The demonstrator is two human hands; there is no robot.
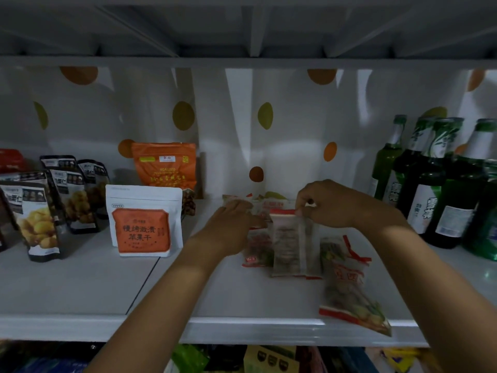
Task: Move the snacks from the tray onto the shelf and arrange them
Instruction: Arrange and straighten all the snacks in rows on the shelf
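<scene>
Head view: right hand [336, 205] pinches top seal of upright snack packet [289, 246] on shelf [228, 300]; left hand [234, 224] touches packets [256, 255] alongside (grip unclear). Risk: loose packet [352, 294] below right wrist overhangs shelf lip; forearm brush could knock it off.

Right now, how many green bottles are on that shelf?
5, clustered at the shelf's right end: one pale green bottle rearmost, three dark bottles beside it, one bottle cut off at the frame edge. Others may hide behind.
</scene>
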